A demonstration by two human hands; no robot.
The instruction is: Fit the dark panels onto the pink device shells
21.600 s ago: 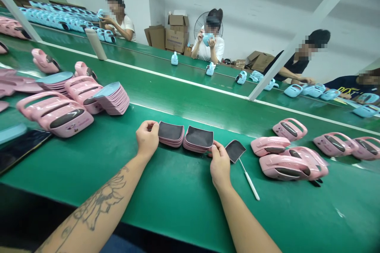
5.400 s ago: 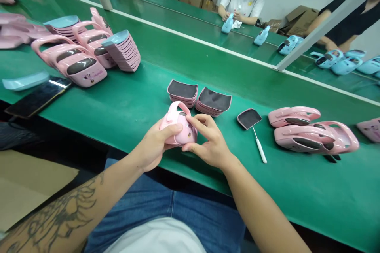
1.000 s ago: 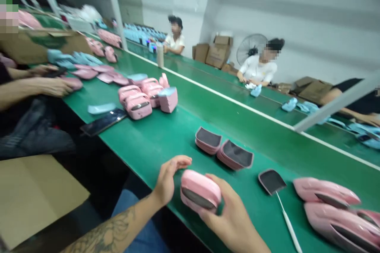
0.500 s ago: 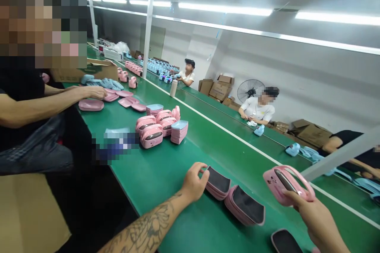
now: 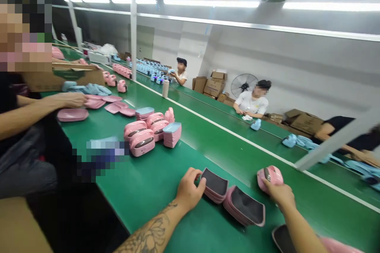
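My right hand (image 5: pixel 282 195) grips a pink case with a handle (image 5: pixel 270 178), which has a dark shiny strip on its side. The case is low over the green surface, and I cannot tell whether it touches down. My left hand (image 5: pixel 191 189) is at the left corner of a stack of pink-edged, dark-faced curved panels (image 5: pixel 215 184), its thumb and forefinger apart. A second, similar stack (image 5: pixel 246 205) lies just right of it. Another dark panel (image 5: pixel 283 237) is partly hidden behind my right forearm.
Several pink cases (image 5: pixel 142 142) stand left of my hands beside stacked pink-and-blue panels (image 5: pixel 172 136). A co-worker's hand (image 5: pixel 73 100) touches pink panels (image 5: pixel 95 102) at left. A bottle (image 5: pixel 165 89) stands by the white line. A slanted white post (image 5: pixel 326 148) rises at right.
My right hand has carried the pink case forward and lower, turning it. My left hand stays by the same stack. The view has shifted slightly.
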